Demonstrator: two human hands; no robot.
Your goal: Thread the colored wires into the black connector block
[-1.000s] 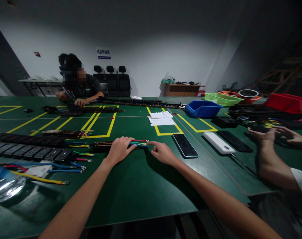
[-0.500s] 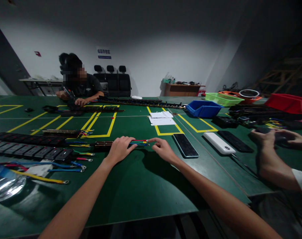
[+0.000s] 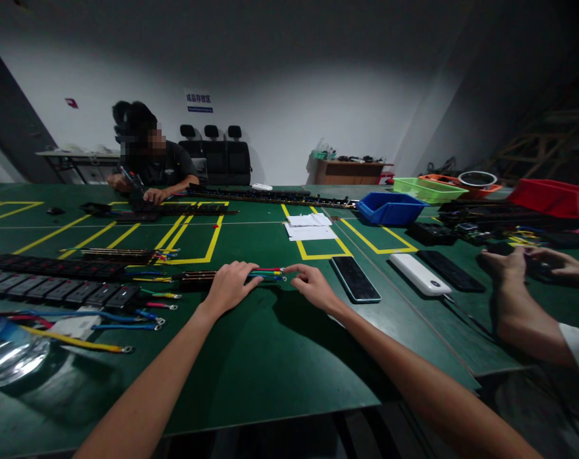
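My left hand point(image 3: 232, 285) lies over a dark strip with copper-coloured bars point(image 3: 197, 277), its fingers and thumb closed around the bundle of coloured wires point(image 3: 270, 273) at the strip's right end. Red, green and blue wires stick out past the thumb, tipped with metal ring terminals. My right hand point(image 3: 313, 285) is at these tips. Its index finger reaches out to the red wire's end, the thumb sits a little apart below, and the other fingers are curled. I see nothing held in it. Part of the strip is hidden under my left hand.
Black socket strips point(image 3: 79, 288) with lugged wires lie left, near a shiny clear-plastic item point(image 3: 16, 360). A phone point(image 3: 356, 278), a white power bank point(image 3: 420, 274) and a blue bin point(image 3: 391, 209) are right. A co-worker's hands point(image 3: 513, 264) work at far right; another person point(image 3: 160, 159) sits opposite.
My hands stay nearly where they were; the wire tips by my right index finger have shifted slightly. The co-worker's hands at the right have moved a little.
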